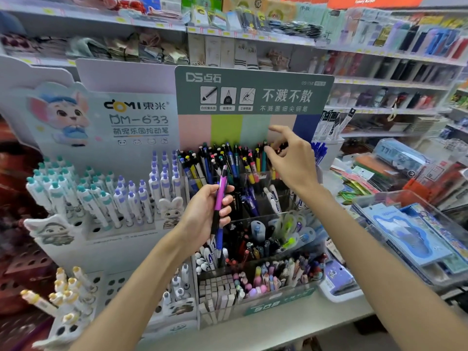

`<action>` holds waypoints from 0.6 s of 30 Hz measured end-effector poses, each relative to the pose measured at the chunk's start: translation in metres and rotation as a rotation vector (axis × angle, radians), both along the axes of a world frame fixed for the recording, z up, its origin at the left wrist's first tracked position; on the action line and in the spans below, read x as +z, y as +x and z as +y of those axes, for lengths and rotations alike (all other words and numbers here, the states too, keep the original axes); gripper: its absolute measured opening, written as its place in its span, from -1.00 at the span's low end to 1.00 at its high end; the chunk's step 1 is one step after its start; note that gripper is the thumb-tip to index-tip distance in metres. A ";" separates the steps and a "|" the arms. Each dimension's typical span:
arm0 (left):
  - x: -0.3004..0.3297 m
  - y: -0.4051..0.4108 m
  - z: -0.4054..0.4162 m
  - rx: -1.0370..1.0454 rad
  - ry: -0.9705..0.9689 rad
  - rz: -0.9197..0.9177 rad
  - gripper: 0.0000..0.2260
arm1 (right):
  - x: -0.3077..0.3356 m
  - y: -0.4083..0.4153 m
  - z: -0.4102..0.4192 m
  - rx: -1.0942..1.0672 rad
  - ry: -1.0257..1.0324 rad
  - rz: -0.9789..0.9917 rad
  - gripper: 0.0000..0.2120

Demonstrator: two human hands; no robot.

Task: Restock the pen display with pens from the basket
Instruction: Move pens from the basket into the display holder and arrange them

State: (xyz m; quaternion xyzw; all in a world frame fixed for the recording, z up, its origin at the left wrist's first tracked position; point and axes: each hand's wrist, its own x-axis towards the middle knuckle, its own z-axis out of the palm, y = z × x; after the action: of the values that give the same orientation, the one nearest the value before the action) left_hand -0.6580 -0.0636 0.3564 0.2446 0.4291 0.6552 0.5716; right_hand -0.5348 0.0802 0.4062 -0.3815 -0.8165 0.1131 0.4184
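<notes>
Your left hand (206, 214) grips pens (219, 198) (purple uppermost); your right hand (291, 158) pinches among the display's (253, 92) back-row pens.

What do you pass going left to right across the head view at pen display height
White pens with teal caps → white pens with purple caps → left hand gripping a purple pen → right hand at the top-row pens → clear bin of blue packets.

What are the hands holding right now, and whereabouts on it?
The left hand grips a purple pen around its middle. The right hand reaches among the pens in the top tier; whether it pinches one cannot be told.
</notes>
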 end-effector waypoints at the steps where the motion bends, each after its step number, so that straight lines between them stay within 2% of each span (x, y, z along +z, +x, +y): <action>1: -0.001 0.001 0.001 -0.002 -0.004 0.008 -0.72 | -0.002 0.001 -0.009 0.026 -0.075 0.079 -0.66; 4: -0.003 0.007 0.004 -0.023 -0.028 0.055 -0.73 | -0.014 0.002 -0.041 0.204 -0.428 0.138 -0.76; 6: -0.005 0.011 0.007 -0.034 -0.050 0.128 -0.75 | -0.025 0.002 -0.055 0.278 -0.539 0.121 -0.83; 9: -0.004 0.014 0.009 -0.035 -0.064 0.274 -0.81 | -0.030 0.008 -0.058 0.274 -0.595 0.217 -0.86; 13: 0.002 0.018 0.008 -0.022 -0.043 0.423 -0.83 | -0.029 0.015 -0.059 0.298 -0.603 0.215 -0.83; 16: 0.005 0.015 0.002 0.053 0.001 0.462 -0.80 | -0.018 0.010 -0.058 0.301 -0.658 0.409 -0.85; 18: 0.007 0.007 -0.006 0.160 0.028 0.448 -0.79 | -0.007 0.004 -0.053 0.262 -0.614 0.581 -0.85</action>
State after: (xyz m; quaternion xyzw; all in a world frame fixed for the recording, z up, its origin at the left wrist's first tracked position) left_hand -0.6510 -0.0694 0.3638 0.3570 0.5542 0.6337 0.4048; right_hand -0.5309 0.0270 0.3988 -0.3336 -0.6349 0.5051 0.4801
